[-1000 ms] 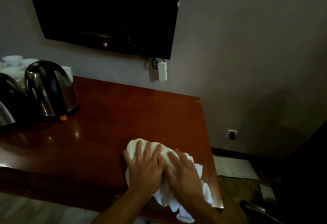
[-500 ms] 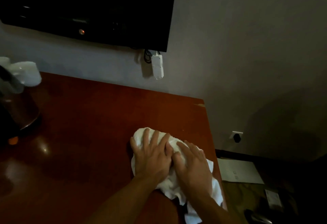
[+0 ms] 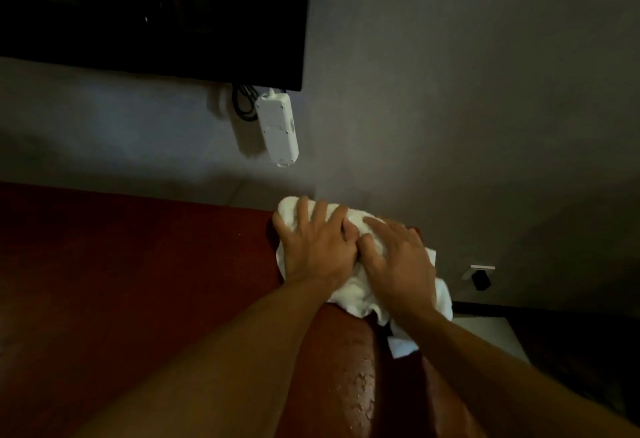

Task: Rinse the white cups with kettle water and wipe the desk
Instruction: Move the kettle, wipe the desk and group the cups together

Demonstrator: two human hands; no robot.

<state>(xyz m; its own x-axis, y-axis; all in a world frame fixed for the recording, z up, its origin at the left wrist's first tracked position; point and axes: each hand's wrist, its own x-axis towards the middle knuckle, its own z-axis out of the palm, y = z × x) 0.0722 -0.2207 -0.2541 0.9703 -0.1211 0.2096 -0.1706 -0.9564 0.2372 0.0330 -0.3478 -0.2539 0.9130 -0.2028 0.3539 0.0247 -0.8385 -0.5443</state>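
Both flat hands, left hand point(image 3: 317, 250) and right hand point(image 3: 398, 264), hide most of the cloth point(image 3: 353, 294).

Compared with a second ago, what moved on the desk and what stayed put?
Both hands, left hand and right hand, pushed the white towel away to the desk's far right corner by the wall. Nothing was released; both palms still press flat on it.

A dark television point(image 3: 152, 12) is mounted on a grey wall point(image 3: 467, 74) — a white power strip point(image 3: 278, 128) hangs below it, a wall socket point(image 3: 480, 275) lower right.
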